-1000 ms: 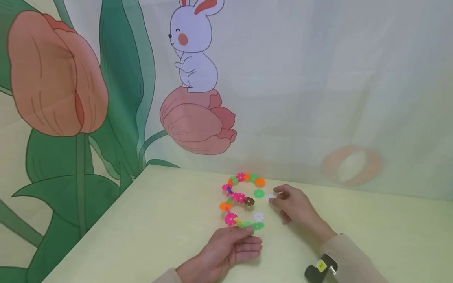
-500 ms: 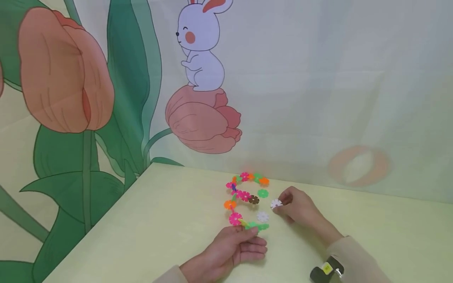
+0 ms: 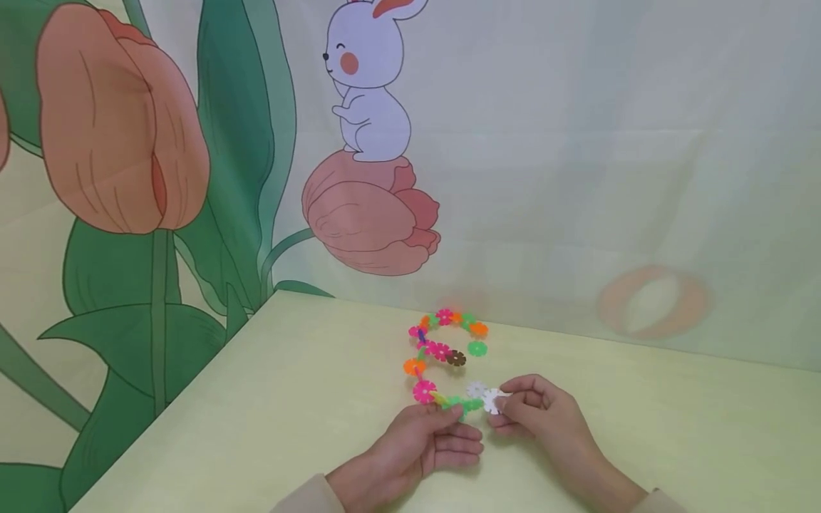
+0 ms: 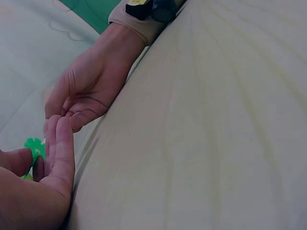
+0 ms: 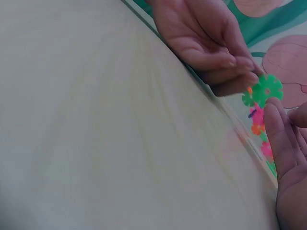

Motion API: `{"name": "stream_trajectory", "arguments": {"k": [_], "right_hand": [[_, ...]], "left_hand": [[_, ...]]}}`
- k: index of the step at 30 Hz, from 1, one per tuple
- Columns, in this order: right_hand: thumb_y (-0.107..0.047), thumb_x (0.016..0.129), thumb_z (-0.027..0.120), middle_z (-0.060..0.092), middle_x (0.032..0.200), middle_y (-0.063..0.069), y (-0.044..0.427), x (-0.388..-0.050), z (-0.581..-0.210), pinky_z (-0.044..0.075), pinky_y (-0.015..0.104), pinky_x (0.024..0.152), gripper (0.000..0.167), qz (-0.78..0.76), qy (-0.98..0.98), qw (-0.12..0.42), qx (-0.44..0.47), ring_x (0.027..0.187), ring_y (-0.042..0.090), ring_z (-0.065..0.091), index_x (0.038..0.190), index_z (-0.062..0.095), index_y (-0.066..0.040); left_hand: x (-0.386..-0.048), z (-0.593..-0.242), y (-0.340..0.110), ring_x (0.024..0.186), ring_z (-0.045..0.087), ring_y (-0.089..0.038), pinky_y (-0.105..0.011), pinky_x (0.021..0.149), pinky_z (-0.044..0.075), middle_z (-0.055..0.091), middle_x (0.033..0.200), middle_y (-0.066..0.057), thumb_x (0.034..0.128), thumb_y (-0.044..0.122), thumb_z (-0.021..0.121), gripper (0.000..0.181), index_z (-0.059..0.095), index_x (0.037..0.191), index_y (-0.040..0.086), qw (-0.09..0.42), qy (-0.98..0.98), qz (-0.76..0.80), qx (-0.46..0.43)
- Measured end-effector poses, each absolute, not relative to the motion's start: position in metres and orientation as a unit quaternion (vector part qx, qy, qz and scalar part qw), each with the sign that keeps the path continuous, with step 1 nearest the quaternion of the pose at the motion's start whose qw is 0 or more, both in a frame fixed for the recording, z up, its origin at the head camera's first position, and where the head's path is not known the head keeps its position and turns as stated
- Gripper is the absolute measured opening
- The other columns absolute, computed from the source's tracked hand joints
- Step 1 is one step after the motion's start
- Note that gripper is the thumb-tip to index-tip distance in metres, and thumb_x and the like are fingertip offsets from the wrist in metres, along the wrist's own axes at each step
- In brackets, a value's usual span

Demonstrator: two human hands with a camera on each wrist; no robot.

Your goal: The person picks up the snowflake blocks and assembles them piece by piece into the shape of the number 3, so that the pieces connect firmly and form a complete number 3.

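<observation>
A chain of interlocking plastic snowflake discs (image 3: 424, 391) curves in pink, orange, green and other colours, with a middle branch ending in a brown disc (image 3: 456, 358). My left hand (image 3: 413, 445) pinches the green lower end between thumb and index finger, its other fingers extended; the left wrist view shows part of that green disc (image 4: 34, 143). Right beside it, my right hand (image 3: 554, 420) pinches a white snowflake disc (image 3: 492, 401) by its edge. Whether this disc touches the green end cannot be told. In the right wrist view my right fingers hide the white disc.
A separate white disc (image 3: 475, 389) lies just behind the chain's lower end, and a separate green disc (image 3: 477, 348) lies near the brown one. The pale yellow tabletop (image 3: 276, 385) meets a printed curtain (image 3: 545, 178) at the back.
My right hand has brought the white disc down and toward the chain's green end, beside my left hand. The left hand keeps its hold; the view has shifted slightly.
</observation>
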State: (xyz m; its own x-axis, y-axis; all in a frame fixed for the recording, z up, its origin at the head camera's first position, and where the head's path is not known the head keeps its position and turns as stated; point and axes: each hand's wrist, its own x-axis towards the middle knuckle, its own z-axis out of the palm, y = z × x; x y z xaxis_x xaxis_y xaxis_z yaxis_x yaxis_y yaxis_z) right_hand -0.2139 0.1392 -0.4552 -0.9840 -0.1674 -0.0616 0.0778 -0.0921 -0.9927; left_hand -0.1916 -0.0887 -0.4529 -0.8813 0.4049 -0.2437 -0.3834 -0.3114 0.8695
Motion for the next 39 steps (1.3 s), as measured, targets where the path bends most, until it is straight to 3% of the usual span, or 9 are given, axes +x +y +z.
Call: {"name": "stream_trajectory", "arguments": {"k": [4,8,31,39], "right_hand": [[0.002,0.098,0.070,0.074,0.101,0.022,0.1352,-0.2091,-0.4553,0.063,0.043,0.087,0.037,-0.743,0.663,0.081,-0.041,0.092,0.033,0.078,0.130,0.056,0.012],[-0.002,0.100,0.070,0.075,0.101,0.022,0.1356,-0.2103,-0.4547,0.064,0.042,0.085,0.029,-0.739,0.669,0.073,-0.033,0.089,0.031,0.078,0.124,0.061,0.012],[-0.008,0.099,0.076,0.076,0.096,0.020,0.1389,-0.2108,-0.4508,0.065,0.041,0.082,0.026,-0.722,0.678,0.096,-0.095,0.087,0.029,0.079,0.114,0.063,0.009],[-0.016,0.098,0.079,0.078,0.101,0.020,0.1338,-0.2074,-0.4561,0.065,0.041,0.081,0.035,-0.713,0.687,0.108,-0.094,0.087,0.030,0.078,0.119,0.061,0.006]], "left_hand": [[-0.1923,-0.4519,-0.0884,0.092,0.078,-0.026,-0.043,0.089,0.063,0.077,0.100,-0.020,0.1116,0.016,0.056,0.030,0.058,0.123,-0.012,0.242,0.538,0.807,0.003],[-0.1926,-0.4506,-0.0879,0.092,0.078,-0.027,-0.043,0.090,0.062,0.077,0.100,-0.020,0.1114,0.015,0.056,0.030,0.058,0.123,-0.012,0.244,0.537,0.807,0.003],[-0.1949,-0.4460,-0.0871,0.089,0.078,-0.023,-0.040,0.089,0.062,0.077,0.098,-0.019,0.1101,0.012,0.058,0.029,0.063,0.120,-0.014,0.251,0.536,0.806,-0.002],[-0.1903,-0.4495,-0.0863,0.090,0.078,-0.030,-0.044,0.086,0.064,0.076,0.101,-0.024,0.1058,0.018,0.058,0.029,0.061,0.118,-0.007,0.234,0.549,0.802,-0.015]]}}
